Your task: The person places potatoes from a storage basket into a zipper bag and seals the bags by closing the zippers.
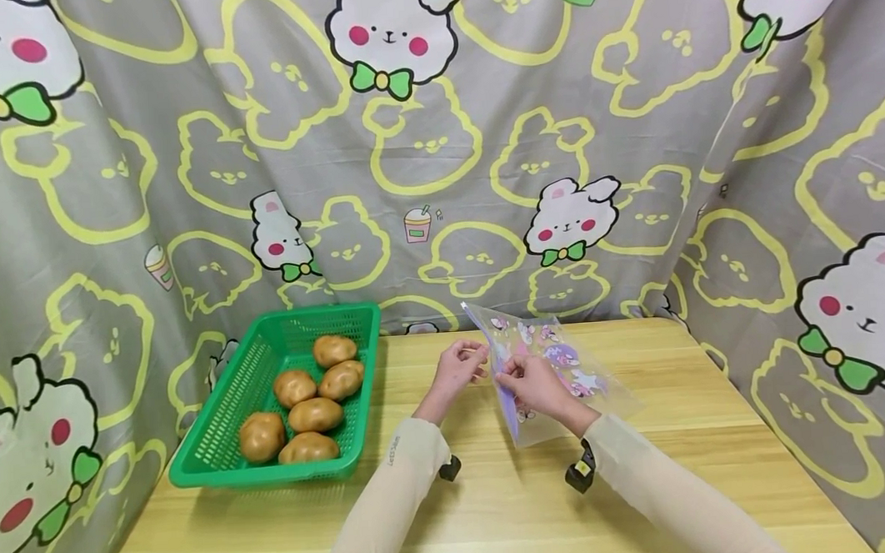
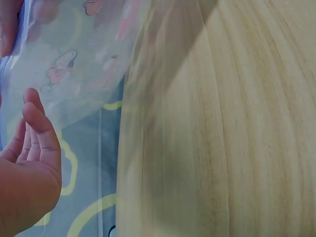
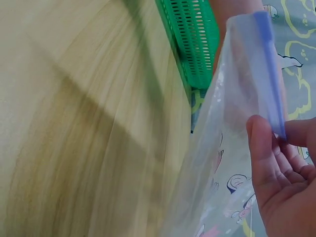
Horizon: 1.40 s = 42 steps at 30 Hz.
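A clear plastic zip bag [image 1: 579, 378] with printed cartoon figures and a purple zip edge is held up on its side, right of the table's middle. My right hand [image 1: 534, 382] pinches it at the zip edge between thumb and fingers, as the right wrist view also shows, with the purple strip [image 3: 270, 74] running up from the fingertips. Just left of that edge is my left hand [image 1: 461, 367], its fingers loosely bent and holding nothing. In the left wrist view, the left hand [image 2: 34, 168] is beside the bag [image 2: 84, 59]; whether a fingertip touches it, I cannot tell.
A green plastic basket [image 1: 368, 381] stands at the table's left, with several brown potatoes [image 1: 316, 415] inside. Its slotted side [image 3: 190, 39] shows behind the bag. Beyond the wooden table [image 1: 455, 518] hangs a grey curtain [image 1: 474, 166] with cartoon prints, also on both sides.
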Tool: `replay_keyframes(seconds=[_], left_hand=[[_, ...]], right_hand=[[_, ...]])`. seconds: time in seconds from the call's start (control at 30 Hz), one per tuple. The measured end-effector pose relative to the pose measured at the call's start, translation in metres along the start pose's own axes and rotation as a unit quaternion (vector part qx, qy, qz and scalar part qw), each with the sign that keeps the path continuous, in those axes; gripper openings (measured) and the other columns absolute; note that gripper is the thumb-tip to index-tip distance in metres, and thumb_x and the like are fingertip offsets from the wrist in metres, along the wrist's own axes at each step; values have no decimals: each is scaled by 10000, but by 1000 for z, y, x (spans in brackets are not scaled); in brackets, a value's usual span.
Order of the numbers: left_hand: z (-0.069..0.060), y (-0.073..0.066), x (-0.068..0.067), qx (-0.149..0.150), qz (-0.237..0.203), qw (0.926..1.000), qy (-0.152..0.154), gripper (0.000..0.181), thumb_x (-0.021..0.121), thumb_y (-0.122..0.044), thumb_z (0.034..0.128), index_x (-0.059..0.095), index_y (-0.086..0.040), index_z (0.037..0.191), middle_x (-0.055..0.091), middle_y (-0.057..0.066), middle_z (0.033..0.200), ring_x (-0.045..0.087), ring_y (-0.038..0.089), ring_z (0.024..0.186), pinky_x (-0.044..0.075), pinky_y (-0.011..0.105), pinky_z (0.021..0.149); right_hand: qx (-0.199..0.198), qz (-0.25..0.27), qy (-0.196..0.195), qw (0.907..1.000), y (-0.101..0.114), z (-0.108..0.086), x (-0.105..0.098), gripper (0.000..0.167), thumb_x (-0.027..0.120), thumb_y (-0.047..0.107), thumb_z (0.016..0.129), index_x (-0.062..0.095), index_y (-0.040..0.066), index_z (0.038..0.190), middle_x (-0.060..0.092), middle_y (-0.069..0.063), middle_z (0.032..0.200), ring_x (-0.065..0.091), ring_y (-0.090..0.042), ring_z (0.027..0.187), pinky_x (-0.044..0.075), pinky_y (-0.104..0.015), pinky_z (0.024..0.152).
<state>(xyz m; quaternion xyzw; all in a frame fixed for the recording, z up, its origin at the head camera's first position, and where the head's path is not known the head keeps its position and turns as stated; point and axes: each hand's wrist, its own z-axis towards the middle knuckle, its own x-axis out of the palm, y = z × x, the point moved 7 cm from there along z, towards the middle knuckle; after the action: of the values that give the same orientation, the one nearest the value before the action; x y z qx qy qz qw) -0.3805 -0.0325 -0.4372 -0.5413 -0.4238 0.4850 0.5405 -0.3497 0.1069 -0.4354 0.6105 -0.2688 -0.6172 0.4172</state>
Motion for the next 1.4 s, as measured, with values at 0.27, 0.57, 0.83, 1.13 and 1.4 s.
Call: replay_keyframes(seconds=[0.27, 0.57, 0.83, 1.13, 1.4], left_hand=[[1, 2, 4, 142, 76, 9996, 222, 306, 611, -171, 933, 566, 68, 1119, 659, 223, 924, 607, 506, 862, 488, 241, 531], [13, 22, -2, 221, -38, 9997, 7, 286, 612, -171, 928, 602, 38, 1122, 677, 103, 867, 634, 194, 630, 538, 367, 595], [13, 24, -8, 205, 166, 9992, -298, 259, 605, -41, 862, 591, 98, 1080, 638, 40, 764, 607, 110, 582, 536, 335, 572], [7, 29, -8, 183, 369, 9986, -328, 175, 621, 5, 863, 609, 116, 998, 631, 93, 759, 594, 96, 563, 546, 328, 591], [0, 33, -11, 143, 487, 9974, -506, 168, 625, 10, 859, 621, 111, 993, 587, 32, 745, 580, 94, 560, 545, 469, 687]], right_hand=[[-100, -12, -59, 9999, 0, 2, 0, 143, 667, 117, 877, 598, 34, 784, 542, -4, 576, 460, -83, 411, 388, -212, 377], [-57, 217, -47, 9997, 3, 1, -6, 157, 620, 154, 922, 587, 28, 835, 535, -28, 576, 446, -106, 415, 350, -221, 374], [-58, 252, -59, 9996, 5, 6, -18, 160, 619, 160, 925, 585, 36, 830, 589, -51, 637, 511, -139, 457, 398, -239, 393], [-127, 234, -58, 9996, 8, 8, -28, 162, 618, 135, 923, 575, 12, 828, 605, -55, 648, 542, -143, 476, 426, -241, 411], [-297, 57, -202, 9993, 9, 9, -39, 116, 625, 75, 899, 566, -8, 843, 628, -151, 716, 600, -159, 498, 531, -328, 494]])
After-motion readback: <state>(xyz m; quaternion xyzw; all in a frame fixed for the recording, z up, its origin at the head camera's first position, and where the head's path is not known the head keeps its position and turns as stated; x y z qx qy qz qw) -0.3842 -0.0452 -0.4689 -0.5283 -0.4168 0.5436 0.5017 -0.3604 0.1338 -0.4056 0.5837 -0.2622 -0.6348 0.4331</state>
